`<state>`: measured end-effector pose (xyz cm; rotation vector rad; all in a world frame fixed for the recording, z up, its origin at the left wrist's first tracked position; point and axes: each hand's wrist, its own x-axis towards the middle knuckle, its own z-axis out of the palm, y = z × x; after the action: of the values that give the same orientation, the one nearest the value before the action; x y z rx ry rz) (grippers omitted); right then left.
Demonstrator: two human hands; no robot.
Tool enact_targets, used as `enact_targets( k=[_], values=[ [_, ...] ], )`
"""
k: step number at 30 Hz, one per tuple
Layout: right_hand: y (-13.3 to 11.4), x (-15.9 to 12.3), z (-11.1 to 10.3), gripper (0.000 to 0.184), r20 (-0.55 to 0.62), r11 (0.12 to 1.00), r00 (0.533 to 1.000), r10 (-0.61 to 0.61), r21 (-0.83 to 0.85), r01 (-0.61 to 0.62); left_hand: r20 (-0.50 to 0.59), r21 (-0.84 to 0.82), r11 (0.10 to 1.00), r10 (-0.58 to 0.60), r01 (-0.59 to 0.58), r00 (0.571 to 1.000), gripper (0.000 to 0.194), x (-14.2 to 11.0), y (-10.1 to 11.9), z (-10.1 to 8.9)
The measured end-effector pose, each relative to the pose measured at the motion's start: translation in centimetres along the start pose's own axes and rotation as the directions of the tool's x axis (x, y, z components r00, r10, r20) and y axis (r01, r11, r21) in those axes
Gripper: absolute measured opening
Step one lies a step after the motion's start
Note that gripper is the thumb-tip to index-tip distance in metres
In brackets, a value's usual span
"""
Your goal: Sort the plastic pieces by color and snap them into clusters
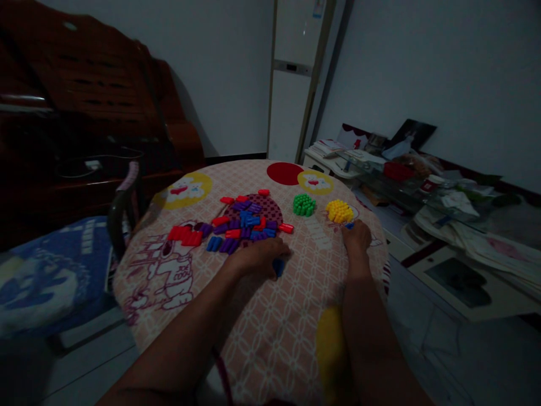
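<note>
My left hand [262, 255] is low over the middle of the round table, its fingers closed around a blue plastic piece [278, 267]. Farther right, my right hand [357, 235] has its fingers bent together with a bit of a blue plastic piece [349, 225] showing at the fingertips. Just beyond that hand is a tight cluster of yellow pieces [339, 211]. A similar green cluster [304, 204] is to its left. Loose red pieces [186, 235], purple pieces [229, 246] and blue pieces [214, 243] lie scattered left of and beyond my left hand.
A patterned cloth [291, 327] covers the table. On the left are a chair [120, 208] with a blue cushion [59, 270] and a wooden bench [97, 96]. Along the right wall runs a cluttered low cabinet [448, 276]. A tall white unit [291, 107] stands behind.
</note>
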<state>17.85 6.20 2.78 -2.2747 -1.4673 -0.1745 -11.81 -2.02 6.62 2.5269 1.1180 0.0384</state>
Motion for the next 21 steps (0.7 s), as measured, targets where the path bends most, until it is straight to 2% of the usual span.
enact_targets(
  k=[6,11,15,18,21],
  values=[
    [1.0,0.5,0.7,0.031,-0.063,0.999,0.997,-0.041,-0.021,0.04,-0.044,0.034,0.999,0.005,-0.004,0.999,0.049,-0.2,0.4,0.3],
    [1.1,0.7,1.2,0.032,-0.02,0.992,0.994,-0.107,-0.069,0.106,-0.05,0.042,0.999,0.03,-0.028,0.998,0.044,0.4,-0.1,0.9],
    [0.8,0.6,0.8,0.04,0.024,0.995,0.998,-0.064,-0.081,0.066,-0.086,0.001,0.998,0.059,-0.059,0.995,0.047,0.8,-0.3,1.3],
    [0.5,0.2,0.4,0.05,-0.037,0.999,0.999,-0.03,-0.043,0.028,-0.177,-0.072,0.994,0.072,-0.086,0.982,0.052,0.8,-0.5,1.6],
    [0.3,-0.1,0.1,0.047,-0.175,0.999,0.984,-0.024,0.026,0.029,-0.335,-0.133,0.989,0.023,-0.071,0.942,0.043,1.0,-1.2,1.6]
  ],
)
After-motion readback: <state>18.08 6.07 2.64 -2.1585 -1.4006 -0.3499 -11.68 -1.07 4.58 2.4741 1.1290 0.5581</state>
